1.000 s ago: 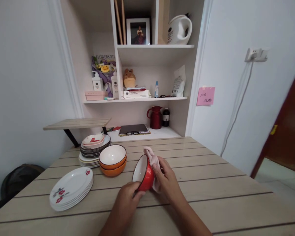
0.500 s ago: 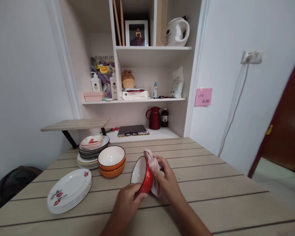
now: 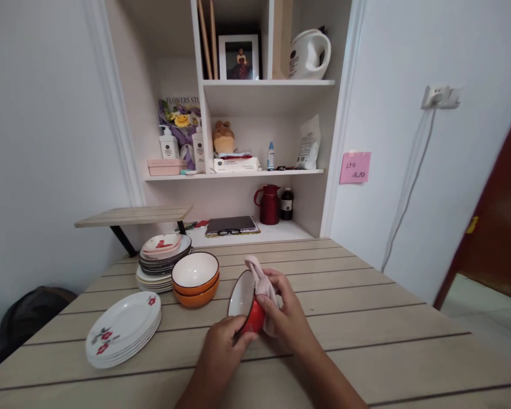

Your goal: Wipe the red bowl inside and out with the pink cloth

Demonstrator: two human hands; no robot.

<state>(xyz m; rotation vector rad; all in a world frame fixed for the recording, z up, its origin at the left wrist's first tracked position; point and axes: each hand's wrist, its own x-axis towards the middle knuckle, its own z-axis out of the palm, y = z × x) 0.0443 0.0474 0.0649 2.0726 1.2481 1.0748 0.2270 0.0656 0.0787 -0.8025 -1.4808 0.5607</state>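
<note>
A red bowl point(image 3: 255, 319) with a white inside and dark rim is tilted on its side above the table, its opening facing left. My left hand point(image 3: 223, 346) grips its lower rim, thumb on the inside edge. My right hand point(image 3: 286, 309) is closed on a pale pink cloth point(image 3: 255, 267) and presses it against the bowl's red outside, near the upper rim. The cloth covers part of that outer wall. Left of my hands stand two stacked orange bowls point(image 3: 196, 284) with white insides.
A stack of white flowered plates point(image 3: 125, 329) lies at the left front. Behind it rises a pile of mixed plates and dishes point(image 3: 164, 258). A small raised wooden shelf point(image 3: 132, 216) stands at the back left, and a red jug point(image 3: 269, 205) sits in the cabinet behind the table.
My right hand has shifted the cloth up and leftward over the bowl's rim, with the thumb now further across the red outside. My left hand keeps its hold on the bowl.
</note>
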